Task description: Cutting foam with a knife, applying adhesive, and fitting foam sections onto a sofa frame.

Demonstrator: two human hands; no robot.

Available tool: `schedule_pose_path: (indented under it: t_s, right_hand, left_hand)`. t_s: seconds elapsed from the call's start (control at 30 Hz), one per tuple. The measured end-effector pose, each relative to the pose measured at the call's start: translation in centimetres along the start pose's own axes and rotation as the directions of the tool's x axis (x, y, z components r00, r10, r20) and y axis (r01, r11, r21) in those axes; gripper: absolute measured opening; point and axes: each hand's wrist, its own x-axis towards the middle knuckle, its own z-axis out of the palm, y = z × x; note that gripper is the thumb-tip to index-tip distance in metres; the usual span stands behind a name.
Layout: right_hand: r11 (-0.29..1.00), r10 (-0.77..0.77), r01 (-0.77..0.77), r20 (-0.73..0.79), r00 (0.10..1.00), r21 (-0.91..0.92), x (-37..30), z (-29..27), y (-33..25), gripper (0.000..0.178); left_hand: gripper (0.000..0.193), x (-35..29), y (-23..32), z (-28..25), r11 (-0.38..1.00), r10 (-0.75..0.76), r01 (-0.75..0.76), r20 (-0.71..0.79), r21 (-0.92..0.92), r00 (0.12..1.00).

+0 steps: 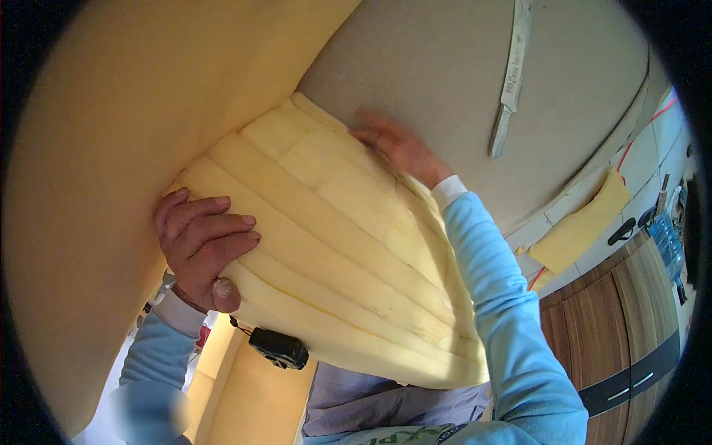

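Observation:
A pale yellow foam piece [326,215], built up of long ridged strips, lies in front of me. My left hand [204,245] rests on its left edge, fingers stretched and slightly apart, thumb pointing toward me. At the foam's far right edge is my right hand [404,148], blurred by motion, its fingers stretched along the border with the grey-beige surface; I see nothing held in it. A large smooth tan foam block [96,163] rises along the left. On the grey-beige surface [415,59] lies a knife-like tool [509,81] with a long pale body and a narrower end.
A small black boxlike object [279,348] hangs at the foam's near edge. To the right are a yellow foam scrap [582,226], a wood-grained panel [601,319] with a dark band, and a clear blue water bottle [667,246]. White tiles cover the floor there.

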Motion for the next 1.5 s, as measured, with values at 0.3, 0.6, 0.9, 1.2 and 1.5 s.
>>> schedule_pose_path:
  t_s: [0.3,0.6,0.9,1.2,1.5]
  right_hand:
    - [1.0,0.026,-0.026,-0.046,0.999,0.007,-6.6,1.2,1.9,0.043]
    - [0.953,0.261,-0.252,-0.033,0.965,0.168,-12.6,-0.4,2.2,0.053]
    - [0.9,0.267,-0.163,-0.217,0.939,0.403,-15.2,-2.0,6.5,0.044]
    - [0.957,0.289,-0.26,-0.326,0.9,0.129,-14.9,-0.4,6.0,0.019]
    - [0.951,0.305,-0.297,-0.378,0.874,0.08,-19.5,-0.7,9.6,0.017]
  left_hand:
    - [0.048,0.0,-0.1,0.0,1.0,-0.014,0.014,0.004,0.0,1.0]
    - [0.05,0.2,0.2,0.3,1.0,-0.012,0.012,0.019,0.011,1.0]
    - [0.057,0.5,0.1,0.8,0.999,0.029,-0.029,-0.001,0.027,1.0]
    - [0.06,0.5,-0.3,1.0,1.0,0.004,-0.003,-0.044,0.015,0.999]
    - [0.057,0.4,-0.5,0.7,1.0,0.01,-0.011,-0.033,-0.012,0.999]
